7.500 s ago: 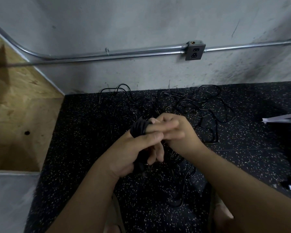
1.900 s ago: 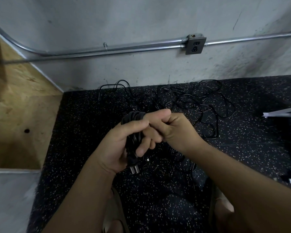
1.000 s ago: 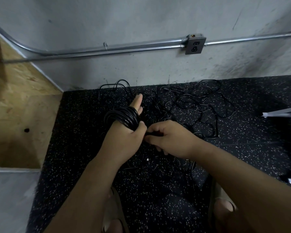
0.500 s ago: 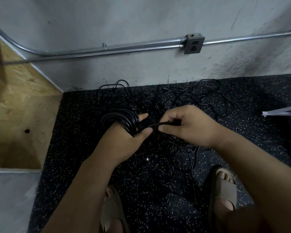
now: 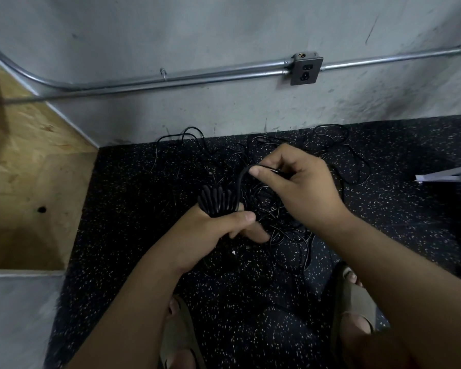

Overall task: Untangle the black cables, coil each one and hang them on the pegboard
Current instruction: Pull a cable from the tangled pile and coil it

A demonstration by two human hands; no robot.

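A coil of black cable (image 5: 218,202) is bunched in my left hand (image 5: 210,235), with the loops fanning out above my thumb. My right hand (image 5: 296,187) pinches the free end of the same cable between thumb and forefinger, up and to the right of the coil; the strand arcs down from it into the coil. Beneath both hands a tangle of thin black cables (image 5: 282,227) is spread over the dark speckled floor as far as the wall. No pegboard is in view.
A grey concrete wall with metal conduit (image 5: 171,81) and an outlet box (image 5: 305,69) closes the far side. A plywood box (image 5: 32,182) stands at left. A pale flat object (image 5: 447,175) lies at the right edge. My sandalled feet (image 5: 353,310) show at the bottom.
My right hand has lifted the cable's free end up and away from the coil. My left hand has turned and closed around the loops, which earlier sat around its fingers.
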